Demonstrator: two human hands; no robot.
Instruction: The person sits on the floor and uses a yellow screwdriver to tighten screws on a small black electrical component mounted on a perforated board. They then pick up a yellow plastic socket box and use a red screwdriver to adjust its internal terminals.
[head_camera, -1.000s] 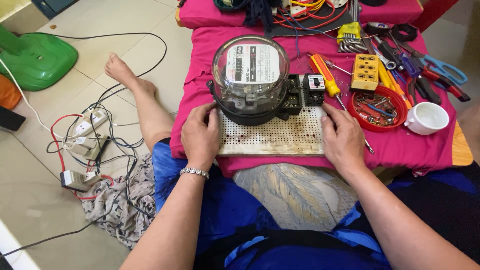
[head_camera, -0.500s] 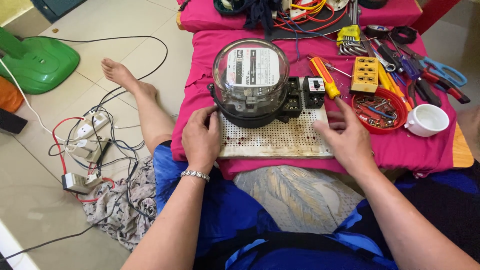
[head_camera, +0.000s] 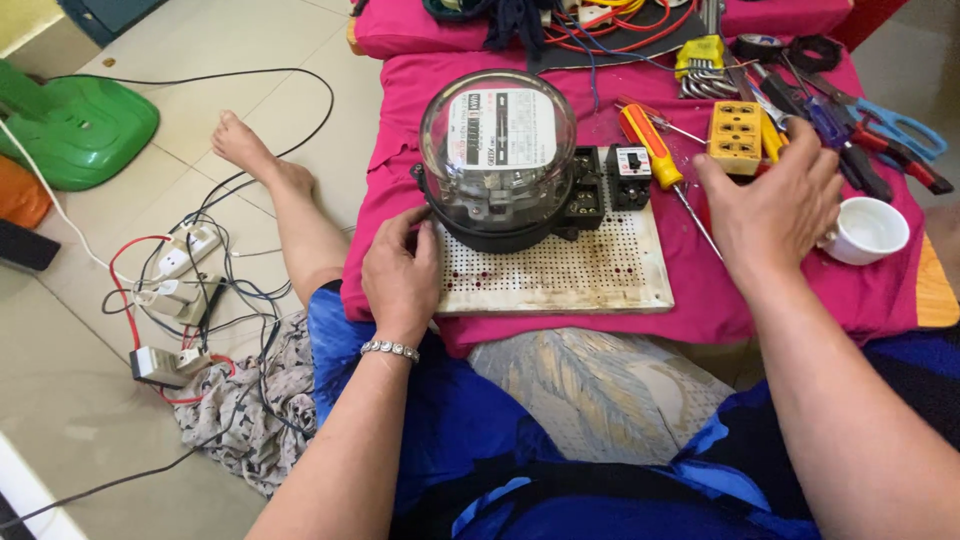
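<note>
A round electric meter (head_camera: 497, 150) with a clear dome stands on a white perforated board (head_camera: 570, 275) that lies on a pink cloth (head_camera: 395, 120). My left hand (head_camera: 400, 275) grips the board's left edge, fingers against the meter's black base. My right hand (head_camera: 770, 215) hovers palm down to the right of the board, over a dish that it hides. What lies under its fingers is hidden. An orange-handled screwdriver (head_camera: 650, 150) and a yellow socket block (head_camera: 735, 135) lie just beyond it.
A white cup (head_camera: 868, 228) stands right of my right hand. Pliers, blue-handled scissors (head_camera: 905, 125) and coloured wires crowd the far side. On the floor to the left are power strips with tangled cables (head_camera: 175, 280), a green plastic stool (head_camera: 75, 130) and my bare foot (head_camera: 245, 150).
My right hand has left the board's right edge and moved up and to the right, over the red dish of small parts. The left hand has stayed put.
</note>
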